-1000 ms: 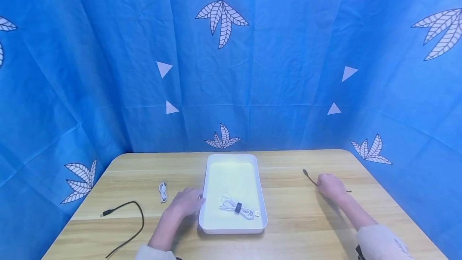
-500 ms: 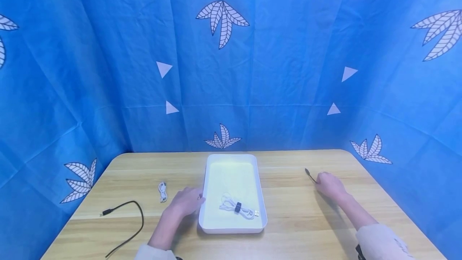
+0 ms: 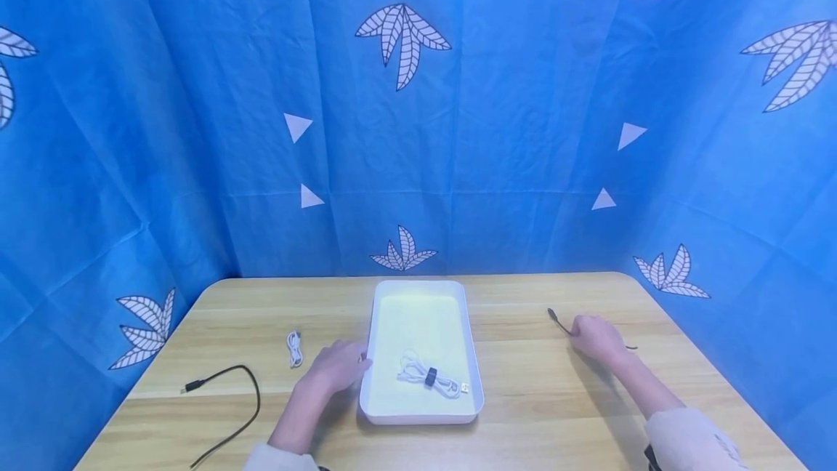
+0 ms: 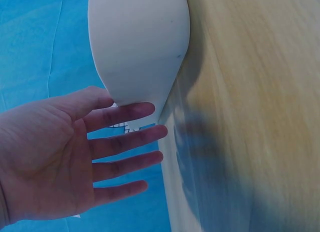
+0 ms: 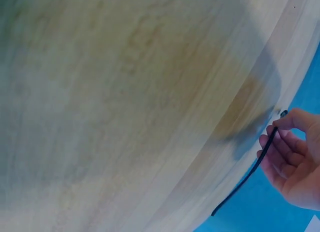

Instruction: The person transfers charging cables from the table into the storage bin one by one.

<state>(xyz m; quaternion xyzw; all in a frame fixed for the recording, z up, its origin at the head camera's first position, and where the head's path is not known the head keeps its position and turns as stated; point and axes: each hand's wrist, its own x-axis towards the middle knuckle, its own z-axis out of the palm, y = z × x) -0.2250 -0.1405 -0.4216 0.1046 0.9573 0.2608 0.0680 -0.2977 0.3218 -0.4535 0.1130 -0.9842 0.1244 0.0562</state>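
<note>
My left hand (image 3: 340,365) is at the left wall of a white tray (image 3: 421,419). In the left wrist view its thumb and index finger pinch the tray's rim, while the other fingers (image 4: 127,142) stretch out straight beside it. Inside the tray lies a coiled white USB cable (image 3: 413,369) bound with a dark strap. On the right side of the table, my right hand (image 3: 596,336) pinches a short black cable (image 3: 560,323) between thumb and fingers. One plug end points left past the hand, and the other end (image 5: 215,212) trails beyond it.
A black cable (image 3: 257,391) lies curved on the wooden table (image 3: 523,413) at the left. Near it is a small bundled white cable (image 3: 295,349). A blue patterned curtain (image 3: 523,129) hangs behind the table and along both sides.
The right hand and the black cable shift very slightly; the cable's far end, hidden half a second ago, shows again. The left hand and the tray stay in place.
</note>
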